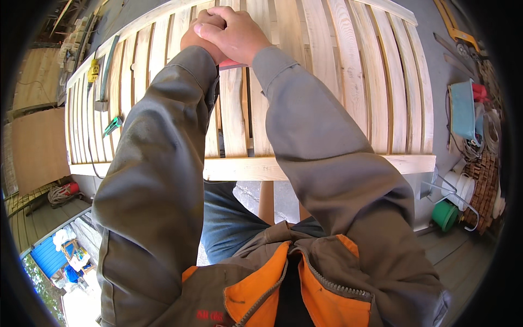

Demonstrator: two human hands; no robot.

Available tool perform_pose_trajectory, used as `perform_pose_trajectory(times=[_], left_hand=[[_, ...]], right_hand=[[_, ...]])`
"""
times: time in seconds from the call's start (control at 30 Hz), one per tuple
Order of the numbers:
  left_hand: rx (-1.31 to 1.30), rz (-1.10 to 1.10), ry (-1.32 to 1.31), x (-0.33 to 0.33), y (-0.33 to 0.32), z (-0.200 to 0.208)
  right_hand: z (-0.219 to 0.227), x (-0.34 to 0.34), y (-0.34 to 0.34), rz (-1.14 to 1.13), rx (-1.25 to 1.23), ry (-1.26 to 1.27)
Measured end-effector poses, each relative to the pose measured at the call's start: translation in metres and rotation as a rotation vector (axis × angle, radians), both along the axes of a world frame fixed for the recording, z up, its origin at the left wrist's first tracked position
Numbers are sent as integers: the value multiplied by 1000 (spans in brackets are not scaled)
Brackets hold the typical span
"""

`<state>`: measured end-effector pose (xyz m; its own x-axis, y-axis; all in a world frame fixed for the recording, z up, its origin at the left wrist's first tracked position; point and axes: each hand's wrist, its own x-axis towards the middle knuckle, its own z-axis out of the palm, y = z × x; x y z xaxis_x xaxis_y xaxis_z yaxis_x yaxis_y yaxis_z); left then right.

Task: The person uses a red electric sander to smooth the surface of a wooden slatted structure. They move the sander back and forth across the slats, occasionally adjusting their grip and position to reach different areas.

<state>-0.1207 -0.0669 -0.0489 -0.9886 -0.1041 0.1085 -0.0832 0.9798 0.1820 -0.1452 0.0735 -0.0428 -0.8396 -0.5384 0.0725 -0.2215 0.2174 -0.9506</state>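
At the far middle of the slatted wooden panel (234,117), both my hands are together with arms stretched out. My right hand (239,32) lies partly over my left hand (204,38), its fingers closed over it. The left one is closed too, its fingers mostly hidden. Below my wrists shows the edge of a flat red thing (232,65), pressed close to the slats; the rest of it is covered, so its kind cannot be told. The panel has pale slats with narrow gaps, and a crosswise board (245,169) along its near edge.
On the panel's left lie a hammer-like tool with a blue-grey handle (109,68), a yellow tool (93,71) by a dark cord, and a small green-handled tool (113,126). On the right floor stand a teal bin (463,109), a white bucket (464,188) and a green bucket (445,215).
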Motion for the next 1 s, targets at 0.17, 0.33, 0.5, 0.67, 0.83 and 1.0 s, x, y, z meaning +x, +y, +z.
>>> perform_pose_trajectory(times=[0.17,0.33,0.5,0.67,0.83,1.0], left_hand=[[2,104,-102,61,42,25],[50,103,-116,116,61,33],[119,145,-179,160,85,50],[80,194,-228,191,97,46],[95,180,-202,218,111,51],[72,131,-176,235,121,51]], right_hand=[[7,54,22,45,-22,-135],[8,100,38,69,27,-91],[0,141,50,57,23,-19],[-3,174,61,68,32,-39],[-3,199,74,66,9,-28],[0,220,82,40,-20,20]])
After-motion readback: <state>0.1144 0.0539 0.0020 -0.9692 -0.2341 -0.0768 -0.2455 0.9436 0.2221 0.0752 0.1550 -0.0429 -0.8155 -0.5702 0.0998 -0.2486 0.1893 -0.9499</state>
